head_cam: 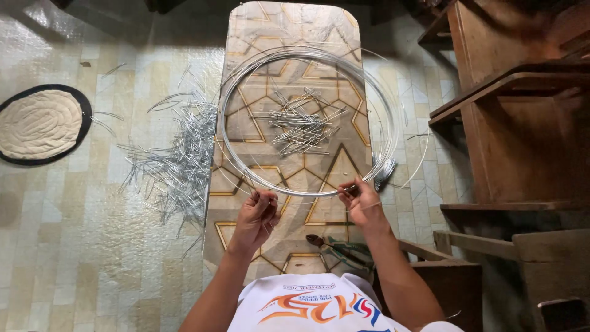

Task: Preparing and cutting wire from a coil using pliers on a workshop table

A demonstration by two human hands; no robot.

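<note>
A large coil of thin silver wire [228,104] lies as a ring on a narrow board with a gold star pattern [255,24]. My left hand [257,216] pinches the wire at the ring's near edge. My right hand [359,198] grips the wire a little further right along the same near edge. A pile of short cut wire pieces [301,123] rests inside the ring. Pliers with green handles [341,249] lie on the board just below my right forearm.
Many more short wire pieces [175,163] are scattered on the tiled floor left of the board. A round beige mat with a dark rim [40,123] lies at far left. Wooden furniture [522,110] stands on the right, with a low wooden piece [448,276] near my right elbow.
</note>
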